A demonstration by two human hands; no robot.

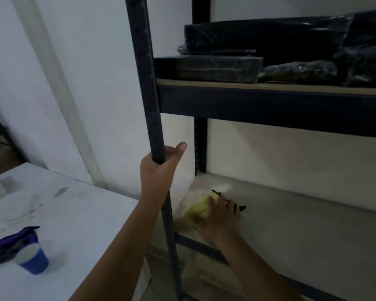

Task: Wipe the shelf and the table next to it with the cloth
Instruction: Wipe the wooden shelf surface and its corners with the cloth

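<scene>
A yellow cloth (198, 207) lies on the pale board of the lower shelf (302, 231), near its left end. My right hand (220, 218) presses flat on the cloth, fingers spread over it. My left hand (159, 170) is wrapped around the dark front upright post (149, 83) of the shelf unit, thumb up. The white table (74, 213) stands to the left of the shelf, with smudges on its top.
A blue paper cup (34, 260) and a purple packet (11, 242) sit at the table's near left. Black plastic-wrapped bundles (269, 51) fill the upper shelf. A white wall lies behind; another shelf board shows below.
</scene>
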